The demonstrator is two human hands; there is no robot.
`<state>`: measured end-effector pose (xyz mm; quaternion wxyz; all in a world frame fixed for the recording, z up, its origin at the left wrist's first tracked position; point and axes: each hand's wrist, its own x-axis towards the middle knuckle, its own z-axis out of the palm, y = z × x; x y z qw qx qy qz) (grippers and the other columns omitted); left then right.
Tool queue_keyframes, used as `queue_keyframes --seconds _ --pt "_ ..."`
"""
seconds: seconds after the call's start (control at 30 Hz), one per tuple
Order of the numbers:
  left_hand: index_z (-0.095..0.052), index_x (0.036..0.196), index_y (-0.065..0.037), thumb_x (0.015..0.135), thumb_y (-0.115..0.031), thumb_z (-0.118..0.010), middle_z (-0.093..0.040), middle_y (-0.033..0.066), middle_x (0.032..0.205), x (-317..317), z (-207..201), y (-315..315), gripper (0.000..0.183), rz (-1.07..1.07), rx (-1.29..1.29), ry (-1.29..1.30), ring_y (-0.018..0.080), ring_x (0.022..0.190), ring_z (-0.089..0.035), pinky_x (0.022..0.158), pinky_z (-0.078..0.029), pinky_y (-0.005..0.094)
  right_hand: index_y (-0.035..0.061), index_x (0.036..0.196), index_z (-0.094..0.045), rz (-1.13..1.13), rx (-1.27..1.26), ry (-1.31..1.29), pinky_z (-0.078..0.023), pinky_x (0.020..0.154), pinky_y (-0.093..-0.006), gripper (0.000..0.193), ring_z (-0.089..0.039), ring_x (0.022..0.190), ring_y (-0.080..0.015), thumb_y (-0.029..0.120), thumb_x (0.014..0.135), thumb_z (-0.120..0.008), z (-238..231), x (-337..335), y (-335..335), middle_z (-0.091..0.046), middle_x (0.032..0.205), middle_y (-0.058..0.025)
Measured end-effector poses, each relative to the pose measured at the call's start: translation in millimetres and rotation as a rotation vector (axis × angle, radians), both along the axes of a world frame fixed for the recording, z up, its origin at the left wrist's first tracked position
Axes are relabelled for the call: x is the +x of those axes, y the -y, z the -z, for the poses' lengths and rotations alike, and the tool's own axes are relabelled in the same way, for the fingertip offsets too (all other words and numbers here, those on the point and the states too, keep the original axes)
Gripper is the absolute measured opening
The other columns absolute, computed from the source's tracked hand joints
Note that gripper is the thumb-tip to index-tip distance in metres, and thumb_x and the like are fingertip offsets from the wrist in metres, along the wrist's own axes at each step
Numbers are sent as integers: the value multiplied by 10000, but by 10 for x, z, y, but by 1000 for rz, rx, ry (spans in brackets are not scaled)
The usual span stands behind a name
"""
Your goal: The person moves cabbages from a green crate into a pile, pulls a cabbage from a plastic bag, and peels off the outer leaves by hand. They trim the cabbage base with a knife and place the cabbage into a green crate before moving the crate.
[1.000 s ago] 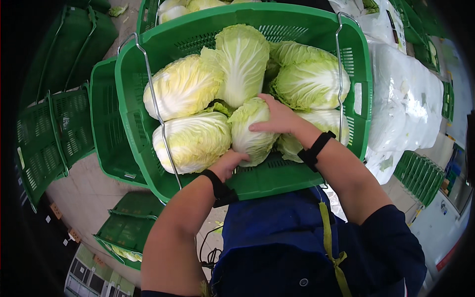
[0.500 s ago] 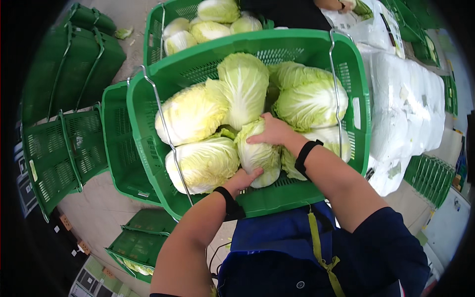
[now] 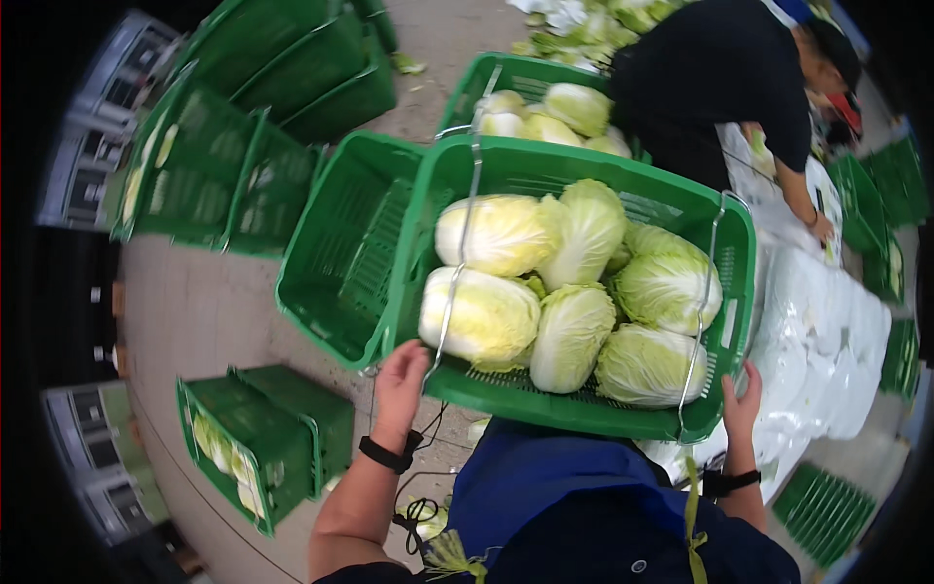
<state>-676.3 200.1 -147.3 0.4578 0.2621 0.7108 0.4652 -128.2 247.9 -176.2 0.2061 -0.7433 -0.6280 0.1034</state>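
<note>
Several napa cabbages (image 3: 574, 336) lie side by side in a green plastic crate (image 3: 584, 409) with wire handles right in front of me. My left hand (image 3: 401, 378) is at the crate's near left corner, beside the left wire handle (image 3: 457, 282), fingers loosely bent and nothing in them. At the near right corner my right hand (image 3: 742, 397) is spread open, thumb apart from the fingers, close to the crate's outer wall. Whether either hand touches the crate I cannot tell.
An empty green crate (image 3: 331, 282) stands at the left, with stacked crates (image 3: 263, 88) beyond. Another crate of cabbages (image 3: 477, 88) is behind. White wrapped bundles (image 3: 817, 331) lie at the right, where a co-worker (image 3: 720, 78) bends over. A crate pair (image 3: 282, 428) sits lower left.
Both hands have let go of the middle front cabbage, which now lies in the crate. They have moved apart to the crate's near corners. The view has shifted, showing the co-worker more fully.
</note>
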Motion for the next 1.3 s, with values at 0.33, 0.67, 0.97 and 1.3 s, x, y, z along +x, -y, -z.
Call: queue_keyframes --seconds 0.33,0.67,0.97,1.3 --pt "-212 1355 8 812 -228 -621 -571 196 1084 -433 1122 554 719 -157 -94 -574 220 891 -608 749 -495 344 -79 1205 -391 117 -288 -54 -424 857 -429 520 -530 1013 -426 224 831 -587 880 331 241 -538 1086 -304" --pt "-240 1317 -22 726 -107 -669 -608 152 847 -226 854 179 734 -299 5 32 205 570 -588 484 -471 314 -44 1195 -416 119 -345 -317 -433 870 -371 485 -562 994 -320 104 775 -609 1158 1018 -7 -564 1087 -211" --pt "-317 1256 7 718 -287 -740 -588 203 1020 -538 1143 541 744 17 -105 -136 273 961 -583 830 -465 350 -23 1281 -335 208 -398 -350 -442 870 -383 560 -553 1019 -321 62 774 -558 1135 930 251 -532 1149 -212" --pt "-564 1118 -76 871 -447 -561 -595 23 1036 -1394 1127 429 446 -195 -340 296 98 927 -546 760 -425 259 -50 1234 -303 347 -481 -100 -450 836 -401 535 -555 998 -339 149 812 -565 1087 877 341 -536 1096 -253"
